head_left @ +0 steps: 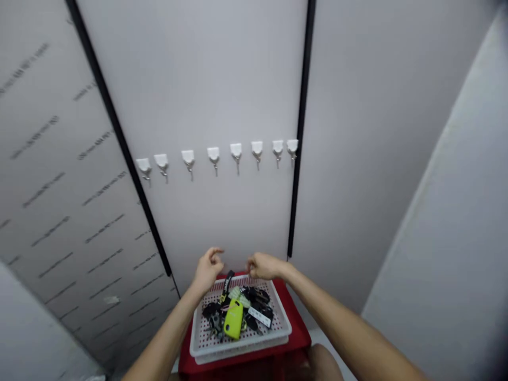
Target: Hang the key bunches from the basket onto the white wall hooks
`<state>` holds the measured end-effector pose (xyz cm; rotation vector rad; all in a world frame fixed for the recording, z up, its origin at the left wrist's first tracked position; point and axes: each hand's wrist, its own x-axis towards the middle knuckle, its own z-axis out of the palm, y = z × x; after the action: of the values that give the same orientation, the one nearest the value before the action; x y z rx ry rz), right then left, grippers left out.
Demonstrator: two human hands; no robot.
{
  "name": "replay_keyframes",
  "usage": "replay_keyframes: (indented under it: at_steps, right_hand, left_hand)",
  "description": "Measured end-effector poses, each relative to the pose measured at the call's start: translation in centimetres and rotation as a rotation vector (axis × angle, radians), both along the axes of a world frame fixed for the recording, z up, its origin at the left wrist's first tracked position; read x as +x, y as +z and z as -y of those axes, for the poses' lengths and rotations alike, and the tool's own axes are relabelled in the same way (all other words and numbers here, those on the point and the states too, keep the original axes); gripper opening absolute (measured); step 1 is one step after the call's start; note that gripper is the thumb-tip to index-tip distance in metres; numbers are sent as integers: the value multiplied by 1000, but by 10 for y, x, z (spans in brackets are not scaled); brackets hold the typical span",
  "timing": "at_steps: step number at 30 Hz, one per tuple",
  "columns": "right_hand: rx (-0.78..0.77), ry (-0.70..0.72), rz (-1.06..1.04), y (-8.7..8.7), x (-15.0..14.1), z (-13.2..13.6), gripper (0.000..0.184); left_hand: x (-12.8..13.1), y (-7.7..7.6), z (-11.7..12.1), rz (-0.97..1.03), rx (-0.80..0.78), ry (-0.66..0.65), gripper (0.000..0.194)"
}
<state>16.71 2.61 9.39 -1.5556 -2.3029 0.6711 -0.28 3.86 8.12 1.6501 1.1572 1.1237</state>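
Above the back left of a white plastic basket, my left hand hovers with thumb and index finger curved and apart, holding nothing. My right hand is over the basket's back right edge, its fingers curled together; what they may hold is hidden. Inside the basket lies a heap of dark keys and key fobs. On top rests a bright yellow-green case with round holes. Beside it is a white label strip. A black strap leans toward the back, near my left hand.
The basket stands on a red stool. Behind it, a row of several white adhesive hooks runs across a pale wall panel between two black strips. Printed lettering covers the left panel.
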Motion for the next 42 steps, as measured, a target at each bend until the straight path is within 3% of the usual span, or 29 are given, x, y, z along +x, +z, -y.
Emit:
replay_keyframes:
  at_steps: [3,5,6,8,11,17,22,25,29,30,32,34,38,40,42]
  right_hand:
    - [213,-16,-248,59,-12,3,35]
    - [422,-46,-479,92,-20,12,39]
    - [515,-60,-570,102,-24,17,41]
    - [629,-86,-683,107,-29,25,44]
    - [536,-144,-699,82,-31,23,52]
    - [136,-264,-590,-7,-25,3,65]
    - [132,-364,-458,-68,-13,10,53]
    - [160,-357,-425,-88,-10,15,37]
    - [189,-286,-419,-92,-14,16,19]
    - [158,-273,-426,-89,-15,15,25]
    - [75,-254,-447,-74,-17,9,38]
    - [10,-247,-499,-44,-18,-1,46]
    - [-86,-201,-805,47,-23,-17,53]
    - [-168,-82,-936,95,-25,-19,53]
    - [-217,17,-998,133,-25,-17,54]
  left_hand:
    - [5,63,2,207,84,-141,41]
    - [7,93,10,304,148,-228,47]
    - [8,100,15,337,169,-261,48]
    - [12,100,22,367,174,-300,51]
    - [19,71,24,342,87,-294,58]
    - [33,-3,13,134,-65,-225,72]
    - [34,-67,9,57,-190,-110,62]
    - [32,-91,6,91,-229,-103,51]
    - [29,-96,5,158,-257,-126,15]
    - [28,-93,4,167,-275,-126,16]
    - [27,-77,1,154,-319,-147,40]
    - [26,-46,-6,140,-331,-202,54]
    - [26,50,-22,252,-222,-306,58]
    - [27,100,-25,303,-180,-417,59]
    - [28,139,-24,320,-162,-496,60]
